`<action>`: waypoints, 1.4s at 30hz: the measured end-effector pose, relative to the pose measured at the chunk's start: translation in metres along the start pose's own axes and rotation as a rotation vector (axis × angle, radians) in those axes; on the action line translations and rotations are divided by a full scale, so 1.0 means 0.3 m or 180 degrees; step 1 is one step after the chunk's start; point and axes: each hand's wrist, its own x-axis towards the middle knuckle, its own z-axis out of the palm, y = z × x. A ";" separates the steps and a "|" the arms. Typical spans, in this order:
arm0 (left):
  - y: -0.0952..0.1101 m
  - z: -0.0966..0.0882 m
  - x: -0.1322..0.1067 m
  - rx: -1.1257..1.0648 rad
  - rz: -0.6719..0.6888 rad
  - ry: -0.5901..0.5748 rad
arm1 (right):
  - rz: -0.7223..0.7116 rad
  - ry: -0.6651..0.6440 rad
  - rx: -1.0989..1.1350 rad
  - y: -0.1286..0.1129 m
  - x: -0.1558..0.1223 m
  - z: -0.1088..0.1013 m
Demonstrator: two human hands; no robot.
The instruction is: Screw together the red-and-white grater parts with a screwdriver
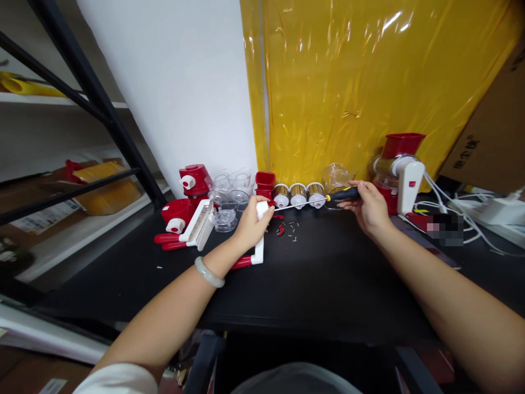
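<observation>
Head view. Bench [328,284]: black top, back edge against a white panel and a yellow plastic sheet [361,98].

Item: crank handle [258,249], one, white arm with a red grip [241,262] at the end nearer the bench's front edge; smooth, angular, partly covered by fingers. Location: over the middle of the bench, nearer the back edge than the front; whether it touches the top cannot be told.

Item: screwdriver [343,193], one, black-and-yellow handle, long thin metal shaft, lying nearly level; tip at the far end of the crank handle, exact contact hidden.

Left hand [249,221]: closed around the white arm, thumb along it; pale bangle on the wrist. Right hand [371,208]: thumb and fingers pinched on the screwdriver's handle, other fingers loosely curled.

Beside the crank handle: small screws [294,239], scattered; small red pieces [280,231].

Along the back edge: three grating drums [315,195], metal with white ends; clear plastic parts [225,220]; red housings [177,214], toward the left end; assembled grater [407,186], red and white, toward the right back corner, near white cables [441,205].
</observation>
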 end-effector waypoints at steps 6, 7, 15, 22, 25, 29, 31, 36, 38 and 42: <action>0.003 0.000 -0.002 0.0087 0.0043 0.0000 | -0.0097 0.0205 -0.0145 -0.007 -0.001 0.011; 0.003 0.000 -0.003 0.0091 0.0043 -0.0006 | -0.0126 0.0228 -0.0168 -0.007 -0.002 0.011; 0.002 0.001 -0.006 0.0127 0.0040 -0.0034 | -0.0327 0.0362 -0.0685 -0.021 -0.016 0.005; 0.004 -0.001 -0.005 0.0232 0.0120 -0.0041 | 0.0121 0.0476 -0.0284 -0.009 -0.002 0.005; 0.005 -0.001 -0.006 0.0215 0.0115 -0.0044 | 0.0161 0.0313 -0.0189 0.001 0.003 -0.003; 0.003 -0.001 -0.006 0.0236 0.0139 -0.0032 | 0.0103 0.0281 -0.0177 0.000 -0.002 -0.007; 0.001 -0.001 -0.006 0.0249 0.0143 -0.0026 | 0.0180 0.0301 -0.0089 -0.005 -0.005 -0.003; -0.001 -0.003 -0.004 0.0245 0.0156 -0.0031 | 0.0247 0.0267 0.0078 -0.012 -0.004 0.007; 0.000 -0.003 -0.004 0.0238 0.0149 -0.0039 | 0.0158 0.0254 0.0068 -0.008 0.000 0.006; -0.001 -0.001 -0.003 0.0155 0.0086 -0.0064 | 0.0025 0.0199 0.0016 0.007 0.011 -0.002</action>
